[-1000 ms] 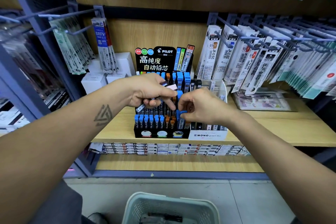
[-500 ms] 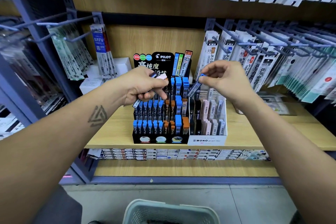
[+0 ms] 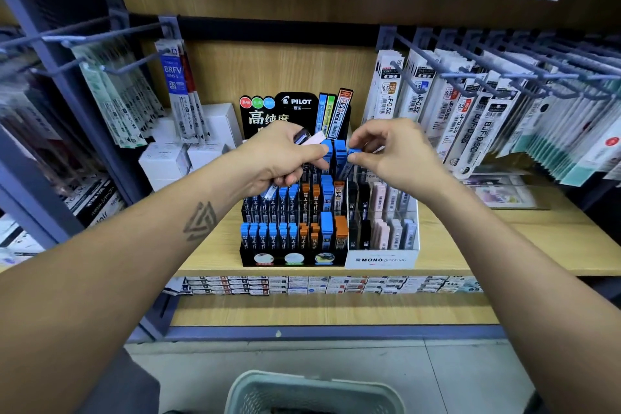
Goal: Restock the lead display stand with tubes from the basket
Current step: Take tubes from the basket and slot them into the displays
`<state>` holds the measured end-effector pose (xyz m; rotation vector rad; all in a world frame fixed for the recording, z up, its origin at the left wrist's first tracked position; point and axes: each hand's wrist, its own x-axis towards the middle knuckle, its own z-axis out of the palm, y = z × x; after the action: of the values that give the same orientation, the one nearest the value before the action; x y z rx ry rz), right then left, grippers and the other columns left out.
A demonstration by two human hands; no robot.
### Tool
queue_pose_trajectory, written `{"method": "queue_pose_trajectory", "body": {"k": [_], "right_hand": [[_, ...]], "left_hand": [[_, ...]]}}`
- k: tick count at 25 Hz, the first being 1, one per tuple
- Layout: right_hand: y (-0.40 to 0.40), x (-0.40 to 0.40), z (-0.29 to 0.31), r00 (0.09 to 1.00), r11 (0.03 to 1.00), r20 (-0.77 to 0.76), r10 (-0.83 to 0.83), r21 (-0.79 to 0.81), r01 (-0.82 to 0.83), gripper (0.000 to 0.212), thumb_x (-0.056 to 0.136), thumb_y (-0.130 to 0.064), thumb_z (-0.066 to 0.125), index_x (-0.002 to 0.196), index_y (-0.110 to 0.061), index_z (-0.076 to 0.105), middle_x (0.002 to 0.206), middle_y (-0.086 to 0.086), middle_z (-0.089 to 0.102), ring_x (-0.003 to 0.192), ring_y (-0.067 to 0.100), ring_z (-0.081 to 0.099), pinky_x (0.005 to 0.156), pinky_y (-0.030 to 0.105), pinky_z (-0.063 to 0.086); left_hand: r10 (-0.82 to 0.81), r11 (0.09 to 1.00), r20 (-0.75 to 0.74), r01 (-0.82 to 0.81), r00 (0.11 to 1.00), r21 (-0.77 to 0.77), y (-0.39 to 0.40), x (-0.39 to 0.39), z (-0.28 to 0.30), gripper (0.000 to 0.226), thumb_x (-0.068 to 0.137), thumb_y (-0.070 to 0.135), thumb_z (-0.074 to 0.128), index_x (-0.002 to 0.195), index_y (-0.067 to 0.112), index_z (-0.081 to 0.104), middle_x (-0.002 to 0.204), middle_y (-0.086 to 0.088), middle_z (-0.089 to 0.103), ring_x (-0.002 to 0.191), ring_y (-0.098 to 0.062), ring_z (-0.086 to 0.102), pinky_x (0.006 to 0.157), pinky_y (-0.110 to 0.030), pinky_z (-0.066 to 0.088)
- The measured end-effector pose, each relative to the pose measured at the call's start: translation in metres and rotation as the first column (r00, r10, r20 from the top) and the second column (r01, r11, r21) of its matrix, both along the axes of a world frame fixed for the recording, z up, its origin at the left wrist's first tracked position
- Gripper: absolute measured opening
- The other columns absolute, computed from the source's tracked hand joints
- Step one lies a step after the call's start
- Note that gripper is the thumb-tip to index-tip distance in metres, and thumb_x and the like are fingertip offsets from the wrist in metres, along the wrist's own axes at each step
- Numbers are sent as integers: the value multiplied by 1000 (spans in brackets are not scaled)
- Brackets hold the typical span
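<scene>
The black Pilot lead display stand sits on the wooden shelf, its tiers filled with blue-capped and orange-capped lead tubes. My left hand hovers over the stand's upper tiers and grips a small bundle of lead tubes, their ends sticking out above and below my fist. My right hand pinches one blue-capped tube at its cap, held tilted over the stand's top right row. The pale green basket stands on the floor below, with only its rim showing.
A white Mono graph display box with dark and pink lead cases adjoins the stand's right side. Hanging refill packs on metal pegs crowd both sides. White boxes sit at the left. The wooden shelf extends to the right.
My right hand has lifted a blue-capped tube from the lower front rows, then brought it left and down to the top right row. My left hand stayed put with its bundle.
</scene>
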<state>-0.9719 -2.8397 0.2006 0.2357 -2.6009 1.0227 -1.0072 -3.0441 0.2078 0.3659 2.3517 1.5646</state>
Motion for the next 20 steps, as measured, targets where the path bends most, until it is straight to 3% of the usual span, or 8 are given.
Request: {"method": "queue_pose_trajectory", "body": {"k": [3, 5, 10, 13, 17, 20], "right_hand": [[7, 4, 8, 999, 995, 29, 44, -90, -41, 15, 77, -7, 84, 82, -18, 74, 81, 3, 74, 76, 18, 69, 75, 32, 60], [11, 6, 12, 999, 994, -1, 32, -107, -32, 13, 77, -6, 83, 83, -14, 74, 82, 3, 73, 74, 13, 67, 74, 29, 60], [-1, 4, -1, 999, 999, 21, 50, 12, -50, 16, 79, -12, 83, 83, -24, 73, 81, -5, 73, 77, 9, 69, 77, 29, 59], [-7, 3, -11, 996, 993, 87, 30, 107, -40, 11, 81, -15, 82, 88, -21, 76, 82, -6, 73, 79, 10, 68, 79, 31, 57], [-14, 4, -25, 983, 952, 178, 43, 291, -94, 17, 91, -17, 71, 106, -21, 78, 97, -7, 73, 92, 9, 64, 81, 18, 41], [-11, 3, -24, 983, 961, 184, 6, 271, -57, 22, 95, -12, 63, 109, -22, 77, 100, -5, 75, 99, 13, 67, 87, 20, 45]], "left_hand": [[-2, 1000, 1, 2, 1000, 4, 1, 0, 0, 13, 100, 19, 60, 103, 6, 57, 94, -7, 78, 32, -8, 37, 32, -16, 25], [-6, 1000, 3, 6, 1000, 11, 1, 1, 1, 14, 100, 19, 60, 103, 5, 56, 94, -7, 78, 32, -8, 36, 32, -16, 26], [-1, 1000, 3, 1, 1000, 8, 0, 3, 1, 16, 100, 20, 60, 104, 4, 56, 93, -8, 78, 32, -7, 36, 32, -16, 26], [2, 1000, 16, -2, 1000, 15, 1, 2, -2, 17, 100, 19, 61, 105, 4, 55, 90, -10, 78, 32, -8, 35, 31, -16, 25], [1, 1000, 32, -1, 1000, 8, 1, 2, -4, 23, 100, 19, 61, 111, 1, 53, 89, -11, 78, 32, -8, 34, 31, -15, 24], [-19, 1000, 66, 18, 998, 23, 1, 2, -4, 22, 100, 20, 62, 107, 2, 51, 88, -14, 77, 31, -8, 33, 31, -14, 23]]}}
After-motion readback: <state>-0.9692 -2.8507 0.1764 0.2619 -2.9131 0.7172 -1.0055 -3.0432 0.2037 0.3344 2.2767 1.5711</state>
